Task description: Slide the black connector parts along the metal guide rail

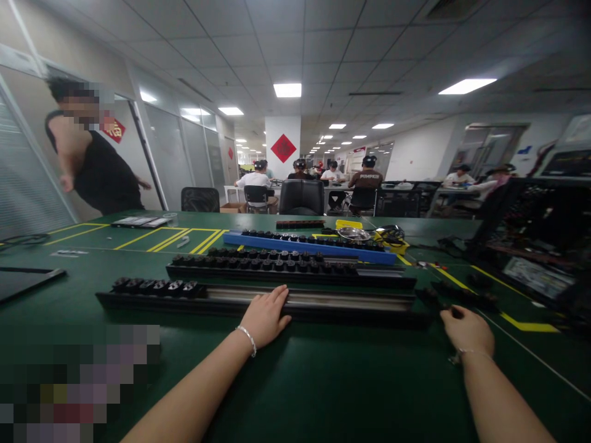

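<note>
Across the green table lies a long black rail (341, 301) with a pale metal channel. Several black socket-like blocks (159, 287) sit in a row in its left part; the channel's right part is bare. My left hand (263, 317) rests on the middle of this rail, fingers stretched over the channel and thumb apart along the near side. Just beyond the rail's right end, my right hand (468, 332) is closed in a pinch. Something dark shows at its fingertips, too dim to name. Small dark pieces (466, 296) lie on the table close by.
Behind stand another black rail (286, 271) with rows of blocks and a blue rail (305, 246) holding more. A metal bowl (353, 234) and a yellow tray (348, 224) sit farther back. Dark equipment (540, 240) rises at right. A person (95, 147) stands at left; others sit beyond.
</note>
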Motion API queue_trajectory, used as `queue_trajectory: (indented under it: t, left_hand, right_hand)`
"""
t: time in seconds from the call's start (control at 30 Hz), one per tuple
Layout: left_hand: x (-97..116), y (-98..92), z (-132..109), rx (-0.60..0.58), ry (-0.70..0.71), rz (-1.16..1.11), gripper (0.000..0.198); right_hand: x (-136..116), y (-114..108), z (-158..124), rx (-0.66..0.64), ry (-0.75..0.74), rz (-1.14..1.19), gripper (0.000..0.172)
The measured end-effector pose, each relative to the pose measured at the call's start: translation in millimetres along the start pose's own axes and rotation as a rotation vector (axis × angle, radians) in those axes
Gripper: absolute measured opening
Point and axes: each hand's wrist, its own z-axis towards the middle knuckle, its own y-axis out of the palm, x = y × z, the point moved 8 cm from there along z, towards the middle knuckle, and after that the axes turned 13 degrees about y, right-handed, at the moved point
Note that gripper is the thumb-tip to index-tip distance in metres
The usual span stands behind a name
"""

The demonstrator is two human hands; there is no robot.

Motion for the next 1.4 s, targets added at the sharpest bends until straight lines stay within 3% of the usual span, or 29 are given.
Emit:
queue_trajectory:
  t: [0.27,0.43,0.6,0.8,0.9,1.0,1.1,1.17,1.27,1.4]
  left_hand:
    - [-2.3,-4.5,1.8,0.019,-0.007,-0.06,0.054]
    - [-14.1,-26.6,0.4,0.129,-0.092,-0.029,0.038]
    - [-48.5,-51.3,-9.7,0.193,-0.292,0.091,0.027]
    - [-117.2,-67.7,-46.8,0.049,-0.619,0.184,0.041]
    - [-152.1,-76.2,-74.7,0.017,-0.786,0.203,0.047]
    - [-178.3,-72.3,-95.6,-0.053,-0.889,0.14,0.051]
    - [-190.9,-64.3,-102.7,-0.123,-0.885,0.091,0.053]
    - [-195.1,-62.8,-105.3,-0.121,-0.893,0.088,0.053]
    - [-199.1,-60.4,-108.8,-0.122,-0.909,0.085,0.054]
    - [-205.5,-53.2,-113.6,-0.128,-0.941,0.058,0.053]
  right_hand:
    - [10.3,8.4,33.0,-0.061,0.027,-0.105,0.049]
    - [6.2,10.1,34.6,-0.075,0.029,-0.123,0.051]
    - [-1.2,10.5,26.3,-0.117,-0.003,-0.124,0.06]
    - [-1.2,-9.9,12.8,0.027,-0.033,-0.045,0.058]
    - [-17.1,-29.1,-7.4,0.156,-0.103,-0.002,0.052]
    - [-60.4,-34.6,-50.7,0.207,-0.362,0.038,0.045]
    - [-110.4,-18.2,-114.5,0.158,-0.758,0.053,0.04]
    - [-129.9,1.1,-151.7,0.085,-0.928,0.013,0.039]
    - [-136.1,22.7,-177.0,0.018,-0.907,-0.068,0.039]
    - [-132.8,28.3,-184.6,-0.022,-0.826,-0.109,0.04]
